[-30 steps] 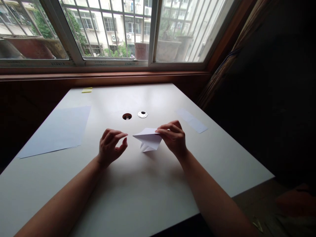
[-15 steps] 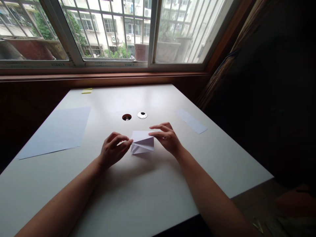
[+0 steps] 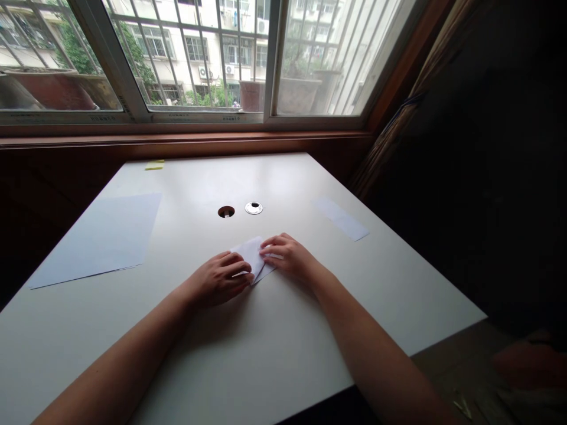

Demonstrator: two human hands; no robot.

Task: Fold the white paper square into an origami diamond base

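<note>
Pressing folded paper (image 3: 250, 251), L hand (image 3: 220, 281), R hand (image 3: 289, 260) open-flat on it, blank sheet (image 3: 101, 237) left, grommet (image 3: 254, 208) beyond

left hand (image 3: 219, 282) palm down, flattened | right hand (image 3: 287, 260) palm down, fingertips pressing | hands close together

near edge: bare table (image 3: 266, 354) between the forearms and outside each; open from the front.
centre: left hand (image 3: 219, 280) and right hand (image 3: 287, 260) press flat on the folded paper (image 3: 250, 251), fingertips close together; that spot is blocked.
behind hands: hole (image 3: 226, 211) and round cap (image 3: 254, 208) side by side, low; a bare strip lies between them and the hands.
left: flat sheet (image 3: 101, 236), well apart from the left hand; bare lane between.
right: paper strip (image 3: 341, 217) lies flat near the table edge.
far: yellow note (image 3: 154, 166) at the back left; window sill (image 3: 177, 141) closes the back, curtain (image 3: 390, 136) the back right corner.
</note>
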